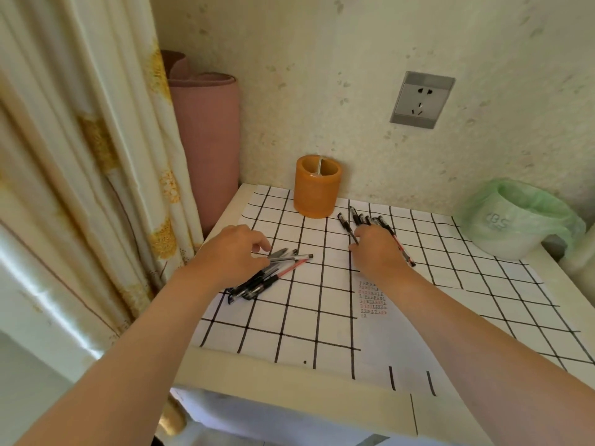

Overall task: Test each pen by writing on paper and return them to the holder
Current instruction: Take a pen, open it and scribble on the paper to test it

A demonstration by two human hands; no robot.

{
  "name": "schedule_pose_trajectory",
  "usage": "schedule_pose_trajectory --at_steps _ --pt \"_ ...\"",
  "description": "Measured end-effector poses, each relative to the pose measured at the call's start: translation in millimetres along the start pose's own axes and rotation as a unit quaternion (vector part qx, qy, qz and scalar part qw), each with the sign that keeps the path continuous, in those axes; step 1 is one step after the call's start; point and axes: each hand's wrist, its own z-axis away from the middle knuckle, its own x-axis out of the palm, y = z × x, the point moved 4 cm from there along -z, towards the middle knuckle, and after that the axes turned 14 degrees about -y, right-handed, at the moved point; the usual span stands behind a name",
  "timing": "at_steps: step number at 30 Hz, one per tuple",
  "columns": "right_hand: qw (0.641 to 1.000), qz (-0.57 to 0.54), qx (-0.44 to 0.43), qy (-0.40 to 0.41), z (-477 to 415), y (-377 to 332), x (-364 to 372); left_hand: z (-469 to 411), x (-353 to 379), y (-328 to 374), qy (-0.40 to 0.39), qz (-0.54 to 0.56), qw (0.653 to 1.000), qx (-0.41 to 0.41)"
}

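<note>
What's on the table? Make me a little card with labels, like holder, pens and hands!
holder: orange, upright at back, no pens sticking out
left pens: pile on the grid sheet
right pens: row near the holder
left hand: pinches left pens
right hand: rests on right pens; grip hidden
scribbles: red and black, on plain paper
bin: green bag, far right

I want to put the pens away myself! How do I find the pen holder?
Start at the grey wall socket, then look down and left to the back edge of the grid-covered table. The pen holder stands there, near the wall. It is the only orange thing: a round cup with a divider inside, unlike the white, green-bagged bin at the right.
</note>
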Motion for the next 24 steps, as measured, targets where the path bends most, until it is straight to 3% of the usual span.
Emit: schedule_pose_trajectory --at_steps 7,12,15,24 --pt "0.998 0.052 -0.031 0.024 4.8 -16.1 -1.0 -1.9 3.0 -6.5 -0.030 -0.046 0.998 -0.037" --pt "0.970 0.067 -0.236 -0.010 20.5 -65.8 12.4 -3.2 5.2 -3.6 -0.036 -0.015 0.998 -0.048" --pt "0.953 0.090 -0.290 -0.011 28.5 -78.7 23.1 -1.9 5.3 0.1 -0.024 -0.018 0.999 -0.044" --pt "0.936 0.103 -0.334 0.046 40.3 -70.7 7.4 -2.1 -0.1 27.9 0.020 0.054 0.996 0.072"
